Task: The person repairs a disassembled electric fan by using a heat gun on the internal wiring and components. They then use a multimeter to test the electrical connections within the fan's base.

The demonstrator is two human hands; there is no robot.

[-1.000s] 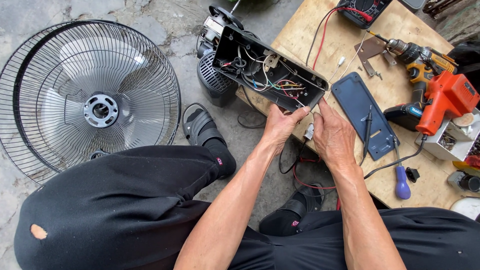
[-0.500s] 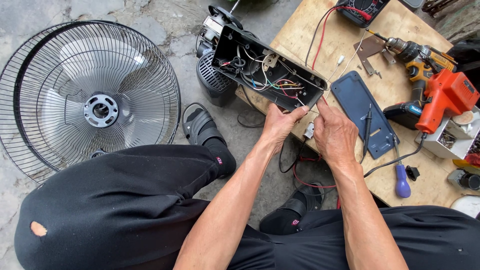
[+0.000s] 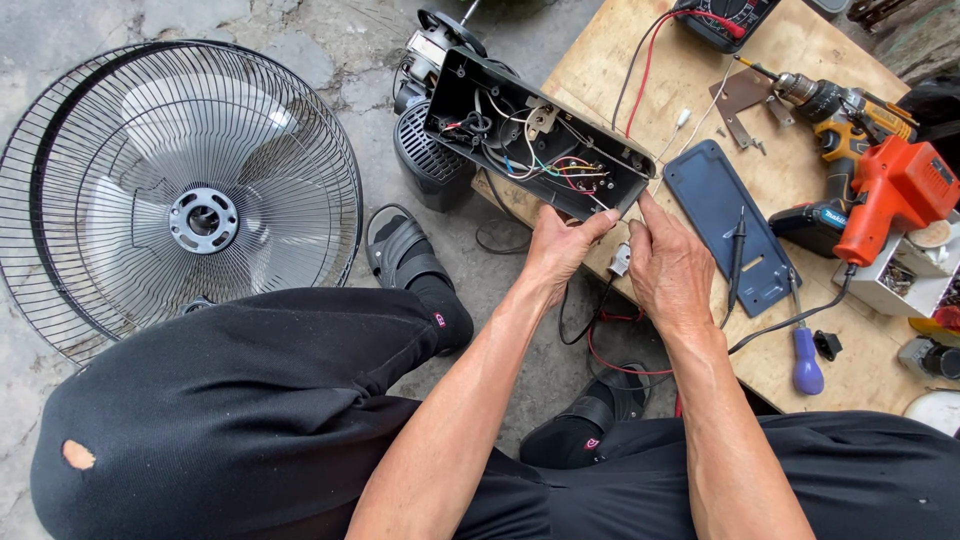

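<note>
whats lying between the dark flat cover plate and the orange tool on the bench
In the head view, a black probe lies on the cover plate, and a cordless drill with its dark battery base sits between the plate and the orange tool.

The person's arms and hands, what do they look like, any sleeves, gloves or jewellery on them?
Both forearms are bare up to the bottom frame edge, with no sleeves visible. The left hand and right hand wear no gloves; no rings or watch show. The arms look lean and sinewy.
</note>
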